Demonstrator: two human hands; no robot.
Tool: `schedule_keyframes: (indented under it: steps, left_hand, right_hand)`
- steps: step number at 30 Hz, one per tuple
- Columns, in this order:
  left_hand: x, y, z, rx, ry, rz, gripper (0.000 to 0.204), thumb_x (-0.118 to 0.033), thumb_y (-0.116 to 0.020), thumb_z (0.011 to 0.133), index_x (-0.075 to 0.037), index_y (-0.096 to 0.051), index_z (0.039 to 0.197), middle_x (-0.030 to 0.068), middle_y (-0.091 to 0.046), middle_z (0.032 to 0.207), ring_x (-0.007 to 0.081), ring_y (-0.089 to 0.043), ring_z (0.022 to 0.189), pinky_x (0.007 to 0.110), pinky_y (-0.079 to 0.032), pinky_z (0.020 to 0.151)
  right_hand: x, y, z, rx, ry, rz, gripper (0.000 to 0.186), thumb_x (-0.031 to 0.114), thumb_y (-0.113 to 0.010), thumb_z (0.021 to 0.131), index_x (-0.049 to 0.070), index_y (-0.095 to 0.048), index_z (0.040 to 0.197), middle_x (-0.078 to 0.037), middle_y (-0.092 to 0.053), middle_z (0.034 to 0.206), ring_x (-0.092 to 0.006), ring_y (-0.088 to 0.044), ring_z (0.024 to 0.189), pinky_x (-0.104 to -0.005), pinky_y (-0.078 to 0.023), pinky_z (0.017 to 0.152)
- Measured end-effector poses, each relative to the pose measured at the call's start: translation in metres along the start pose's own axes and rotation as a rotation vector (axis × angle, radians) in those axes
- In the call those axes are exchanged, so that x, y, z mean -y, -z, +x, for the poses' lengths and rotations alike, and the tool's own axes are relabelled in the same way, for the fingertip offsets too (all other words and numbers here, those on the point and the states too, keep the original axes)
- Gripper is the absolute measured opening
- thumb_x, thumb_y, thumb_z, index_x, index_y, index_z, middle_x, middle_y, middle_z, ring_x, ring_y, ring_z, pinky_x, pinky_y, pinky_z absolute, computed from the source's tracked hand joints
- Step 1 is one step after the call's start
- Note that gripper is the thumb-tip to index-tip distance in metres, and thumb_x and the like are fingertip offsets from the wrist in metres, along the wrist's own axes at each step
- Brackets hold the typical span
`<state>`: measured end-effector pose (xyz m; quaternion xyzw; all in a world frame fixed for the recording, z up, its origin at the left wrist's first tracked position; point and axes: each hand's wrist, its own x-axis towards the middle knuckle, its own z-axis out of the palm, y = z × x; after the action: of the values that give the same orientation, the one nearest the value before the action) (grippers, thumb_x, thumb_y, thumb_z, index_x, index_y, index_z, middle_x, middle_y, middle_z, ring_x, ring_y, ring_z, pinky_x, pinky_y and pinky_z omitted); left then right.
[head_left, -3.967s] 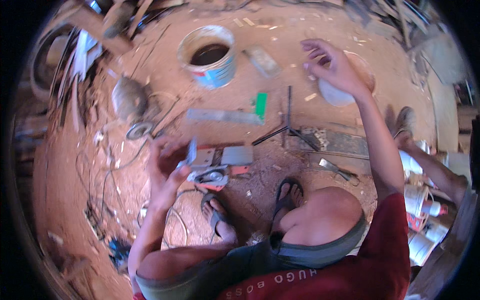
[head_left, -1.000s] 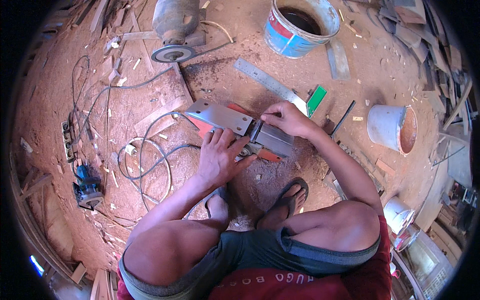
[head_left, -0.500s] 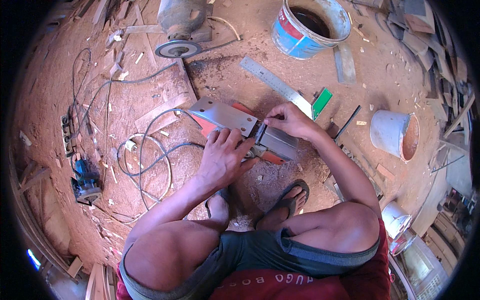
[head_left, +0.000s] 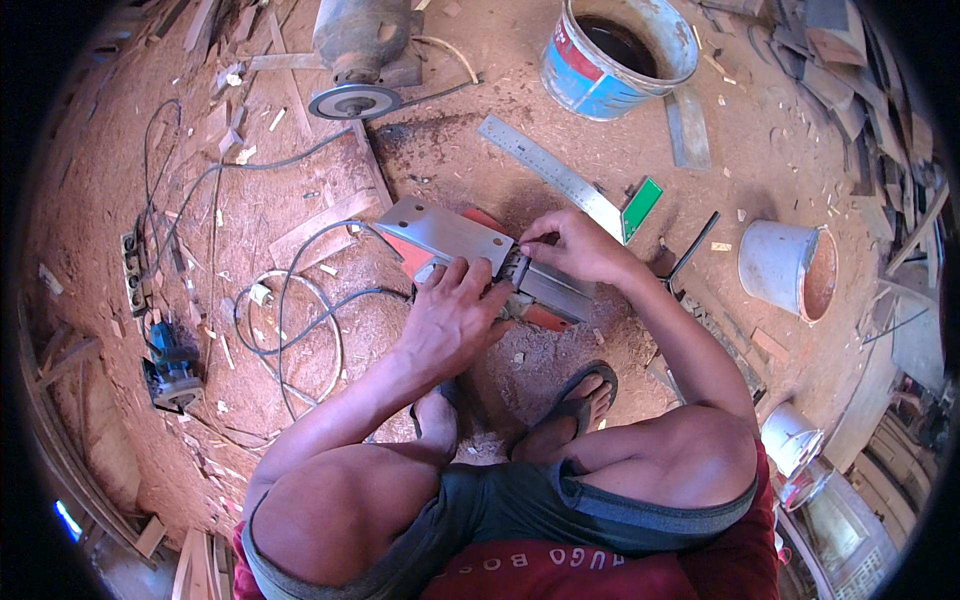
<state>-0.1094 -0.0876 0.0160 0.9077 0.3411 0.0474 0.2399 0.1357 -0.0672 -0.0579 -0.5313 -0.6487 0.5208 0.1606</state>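
An orange electric hand planer (head_left: 440, 228) lies with its metal sole turned up, in front of my feet. My left hand (head_left: 452, 312) is wrapped round its near side, fingers on the edge of the sole by the dark cutter slot (head_left: 513, 268). Over the far end of that slot, my right hand (head_left: 572, 246) is closed in a pinch, thumb and fingertips together. Whatever is between those fingertips is too small to make out. The planer's black cord (head_left: 330, 226) loops away to the left.
Beyond the planer lie a steel try square (head_left: 550, 170) with a green handle and a dark rod (head_left: 695, 250). A bench grinder (head_left: 360, 60), a paint bucket (head_left: 575, 80) of dark liquid and a white bucket (head_left: 770, 262) stand around. At left are a blue power tool (head_left: 170, 365) and a power strip (head_left: 133, 272).
My right hand has shifted slightly left and nearer the sole's edge, and more of the cutter slot shows. My left hand and the planer stay almost where they were.
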Motion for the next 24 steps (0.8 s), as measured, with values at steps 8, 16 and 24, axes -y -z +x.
schedule_keyframes:
  steps: [8,16,24]
  left_hand:
    - [-0.002,-0.003,0.003,0.003,-0.018,0.005,0.045,-0.027,-0.079,0.075,-0.009,-0.068,0.114,0.0104,-0.053,0.108,0.0313,-0.056,0.105,0.045,-0.051,0.085]
    - [-0.001,-0.005,0.001,-0.011,-0.010,-0.018,0.045,-0.026,-0.079,0.074,-0.009,-0.068,0.114,0.0102,-0.053,0.107,0.0314,-0.057,0.104,0.045,-0.051,0.085]
    - [-0.001,-0.002,0.001,0.011,0.006,-0.036,0.046,-0.026,-0.079,0.074,-0.010,-0.068,0.116,0.0102,-0.052,0.107,0.0313,-0.056,0.105,0.045,-0.051,0.086]
  right_hand:
    - [0.018,-0.001,-0.004,-0.009,-0.133,-0.104,0.021,0.019,-0.072,0.091,0.004,-0.076,0.105,-0.018,-0.074,0.096,-0.0291,-0.071,0.091,-0.0390,-0.053,0.084]
    - [0.017,0.001,-0.002,0.008,-0.124,-0.130,0.022,0.022,-0.072,0.091,0.004,-0.076,0.102,-0.018,-0.074,0.096,-0.0314,-0.071,0.093,-0.0411,-0.053,0.084]
    - [0.022,0.001,-0.002,0.001,-0.142,-0.105,0.023,0.025,-0.074,0.090,0.004,-0.075,0.100,-0.019,-0.073,0.094,-0.0335,-0.070,0.092,-0.0424,-0.052,0.084]
